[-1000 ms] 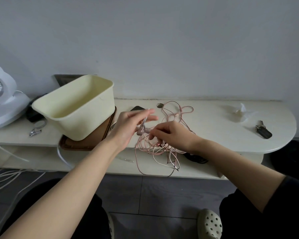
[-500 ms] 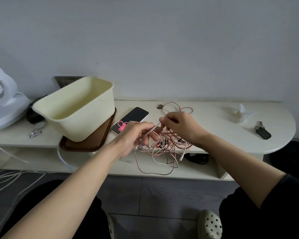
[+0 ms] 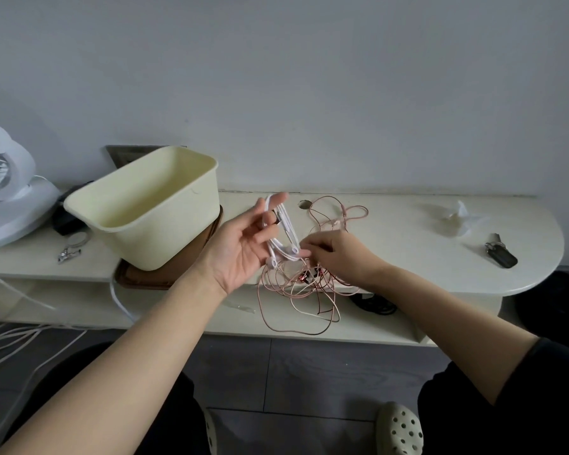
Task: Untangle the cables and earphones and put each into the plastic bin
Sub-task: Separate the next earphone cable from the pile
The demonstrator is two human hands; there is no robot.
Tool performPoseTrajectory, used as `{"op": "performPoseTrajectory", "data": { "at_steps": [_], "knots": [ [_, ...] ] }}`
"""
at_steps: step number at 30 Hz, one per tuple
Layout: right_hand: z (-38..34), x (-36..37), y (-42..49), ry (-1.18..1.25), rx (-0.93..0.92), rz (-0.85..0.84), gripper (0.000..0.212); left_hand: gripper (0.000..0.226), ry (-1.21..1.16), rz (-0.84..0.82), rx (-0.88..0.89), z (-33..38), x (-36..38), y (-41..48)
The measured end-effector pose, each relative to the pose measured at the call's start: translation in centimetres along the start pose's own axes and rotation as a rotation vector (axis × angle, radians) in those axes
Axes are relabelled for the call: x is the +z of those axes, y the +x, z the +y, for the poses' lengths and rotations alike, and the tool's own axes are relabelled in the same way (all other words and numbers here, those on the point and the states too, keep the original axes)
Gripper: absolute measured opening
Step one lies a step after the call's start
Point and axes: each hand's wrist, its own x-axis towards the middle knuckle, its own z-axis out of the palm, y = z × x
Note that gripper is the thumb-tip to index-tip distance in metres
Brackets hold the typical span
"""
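A cream plastic bin (image 3: 151, 208) stands tilted on a brown tray (image 3: 151, 279) at the left of the shelf, with nothing visible inside. My left hand (image 3: 243, 247) is raised palm up just right of the bin, with white earphones (image 3: 284, 234) looped over its spread fingers. My right hand (image 3: 335, 254) pinches the white cord near its earbuds. Under it a tangle of pink and copper cables (image 3: 303, 290) hangs over the shelf's front edge, with loops lying on the shelf behind.
A white fan (image 3: 4, 188) stands at far left. Nail clippers (image 3: 71, 249) lie left of the bin. Crumpled clear plastic (image 3: 460, 218) and a black key fob (image 3: 501, 254) sit at the right. White cords (image 3: 10, 336) trail on the floor at left.
My left hand has risen and opened palm up with the white earphones looped on it, covering the phone seen earlier. My right hand dropped slightly toward the earbuds.
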Motion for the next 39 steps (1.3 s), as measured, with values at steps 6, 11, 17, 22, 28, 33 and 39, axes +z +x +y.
{"op": "performPoseTrajectory", "data": {
  "at_steps": [6,11,17,22,28,33,39],
  "knots": [
    [-0.3,1.3,-0.8,-0.127,-0.05,-0.159,0.024,0.025,0.142,0.189,0.109,-0.1,0.9,-0.1],
    [0.2,1.8,-1.5,-0.508,-0.28,-0.157,0.026,0.024,0.387,0.21,0.086,-0.6,0.5,0.2],
    [-0.6,1.2,-1.5,-0.53,-0.371,-0.043,0.022,0.025,0.662,0.189,-0.006,-1.3,0.2,0.1],
    [-0.7,0.7,-1.4,-0.52,-0.355,0.044,0.018,0.026,0.848,0.215,-0.034,-2.2,0.1,0.0],
    [-0.7,1.1,-1.4,-0.473,-0.375,0.135,0.013,0.025,0.916,0.16,-0.041,-2.6,0.4,-0.1],
    [-0.3,1.2,-0.7,-0.331,-0.282,0.191,0.007,0.03,1.04,0.133,-0.033,-2.7,0.6,0.0],
    [0.3,0.9,-0.4,-0.402,-0.202,0.163,0.042,0.031,1.107,0.139,-0.115,-2.7,0.6,-0.2]
  ]
}}
